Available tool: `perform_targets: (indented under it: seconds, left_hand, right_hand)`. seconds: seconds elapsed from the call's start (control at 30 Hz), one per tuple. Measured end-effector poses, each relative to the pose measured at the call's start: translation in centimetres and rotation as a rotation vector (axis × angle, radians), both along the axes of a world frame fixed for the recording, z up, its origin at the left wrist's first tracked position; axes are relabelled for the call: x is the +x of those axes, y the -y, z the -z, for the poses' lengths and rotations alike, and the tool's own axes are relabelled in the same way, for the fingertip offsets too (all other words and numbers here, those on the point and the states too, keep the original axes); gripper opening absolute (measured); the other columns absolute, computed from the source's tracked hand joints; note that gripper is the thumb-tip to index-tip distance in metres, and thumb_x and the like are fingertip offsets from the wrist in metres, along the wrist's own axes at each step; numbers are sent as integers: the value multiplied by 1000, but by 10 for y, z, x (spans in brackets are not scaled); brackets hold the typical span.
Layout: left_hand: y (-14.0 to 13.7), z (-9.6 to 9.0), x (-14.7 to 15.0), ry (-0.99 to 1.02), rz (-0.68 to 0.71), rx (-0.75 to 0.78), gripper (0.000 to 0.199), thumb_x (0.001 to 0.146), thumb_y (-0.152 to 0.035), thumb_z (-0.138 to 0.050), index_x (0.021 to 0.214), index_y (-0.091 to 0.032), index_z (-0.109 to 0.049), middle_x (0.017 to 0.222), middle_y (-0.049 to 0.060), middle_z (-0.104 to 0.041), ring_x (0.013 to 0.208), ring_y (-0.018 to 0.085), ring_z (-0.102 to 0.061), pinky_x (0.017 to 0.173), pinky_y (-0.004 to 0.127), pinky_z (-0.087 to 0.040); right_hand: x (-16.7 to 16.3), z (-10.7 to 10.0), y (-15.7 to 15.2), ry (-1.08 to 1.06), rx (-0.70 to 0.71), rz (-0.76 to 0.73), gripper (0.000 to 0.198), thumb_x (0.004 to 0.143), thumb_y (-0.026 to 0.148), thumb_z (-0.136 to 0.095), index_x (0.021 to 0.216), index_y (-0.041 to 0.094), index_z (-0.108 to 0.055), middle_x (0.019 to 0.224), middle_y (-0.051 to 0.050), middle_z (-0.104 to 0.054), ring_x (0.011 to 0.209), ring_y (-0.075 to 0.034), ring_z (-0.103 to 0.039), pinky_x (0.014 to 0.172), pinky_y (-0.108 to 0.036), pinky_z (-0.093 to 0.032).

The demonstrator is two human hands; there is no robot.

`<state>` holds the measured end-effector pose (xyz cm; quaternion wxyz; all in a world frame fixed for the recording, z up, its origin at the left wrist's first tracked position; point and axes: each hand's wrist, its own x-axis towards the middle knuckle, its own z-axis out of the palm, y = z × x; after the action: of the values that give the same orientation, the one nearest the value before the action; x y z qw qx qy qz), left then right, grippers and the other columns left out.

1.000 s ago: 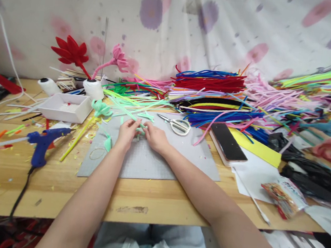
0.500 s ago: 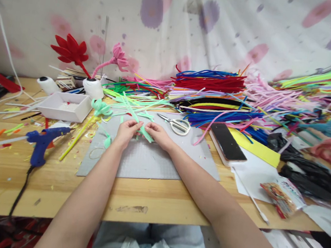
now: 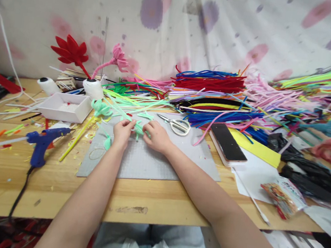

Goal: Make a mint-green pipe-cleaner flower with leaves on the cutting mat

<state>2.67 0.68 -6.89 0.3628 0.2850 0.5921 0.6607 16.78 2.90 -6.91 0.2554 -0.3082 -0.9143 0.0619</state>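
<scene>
Mint-green pipe cleaners point(image 3: 138, 128) stretch between my two hands, above the grey cutting mat point(image 3: 151, 166). My left hand point(image 3: 123, 134) pinches them, with long strands running up and away to the left past its fingertips. On the other side my right hand point(image 3: 156, 135) has its fingers curled round the right end of the strands. Scissors with white handles point(image 3: 180, 127) lie beyond my right hand on the mat. A looped mint-green pipe-cleaner piece point(image 3: 100, 108) with a yellow stem is to the left of my left hand.
A blue glue gun point(image 3: 42, 144) with its cord lies at the left, below a white tray point(image 3: 64, 108). Heaps of coloured pipe cleaners point(image 3: 210, 83) line the back. On the right are a phone point(image 3: 228, 143), a yellow strip point(image 3: 255, 148) and a snack packet point(image 3: 282, 197).
My left hand has shifted slightly left and down, tilting the long strands to the left. My right hand has turned, its fingers now more curled over the pipe cleaners.
</scene>
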Motion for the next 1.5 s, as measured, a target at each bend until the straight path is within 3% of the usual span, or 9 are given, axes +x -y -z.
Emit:
perform_targets:
  seconds: [0.13,0.37,0.5,0.7,1.0,1.13,1.5]
  left_hand:
    - [0,0,1,16,-9,-23,30,47,-35,-73,53,-13,-54,50,-3,-46,49,8,-44,42,20,-39]
    - [-1,0,-2,65,52,-79,28,47,-34,-72,61,-12,-61,47,-5,-40,43,5,-35,39,19,-38]
    - [-1,-1,-1,60,48,-74,29,50,-34,-70,67,-12,-63,50,-5,-42,43,5,-35,39,19,-37]
    - [-3,6,4,-22,9,-1,27,54,-37,-68,59,-14,-55,50,-6,-42,44,5,-36,42,19,-36]
    - [-4,13,6,-133,-16,57,24,62,-36,-62,59,-15,-53,48,-6,-40,40,4,-35,39,17,-34]
    - [-5,10,5,-59,-31,13,23,66,-35,-58,69,-13,-62,45,-6,-43,39,6,-37,39,19,-31]
    - [-7,-1,4,101,-147,-57,9,58,-19,-60,52,-13,-56,42,-5,-42,38,5,-35,42,20,-30]
  right_hand:
    - [-1,0,1,116,38,17,25,81,39,-46,90,17,-54,89,-8,-53,83,-19,-45,71,-28,-33]
    - [-8,4,1,217,59,115,19,82,25,-45,97,19,-55,94,-9,-54,85,-20,-45,66,-27,-32]
    - [-14,5,4,222,65,122,23,81,28,-46,99,18,-55,93,-10,-55,88,-22,-45,69,-29,-33]
    - [-16,5,9,233,62,128,26,83,31,-44,103,18,-54,92,-10,-55,88,-22,-45,69,-29,-34]
    - [-15,2,12,178,50,162,25,85,31,-38,91,18,-59,92,-9,-56,91,-21,-45,69,-28,-35]
    - [-16,3,14,210,-23,105,29,87,32,-34,91,17,-59,90,-9,-59,87,-19,-48,68,-27,-35]
    - [-22,0,13,175,-56,-65,20,82,20,-41,79,14,-60,79,-8,-63,75,-15,-52,67,-25,-33]
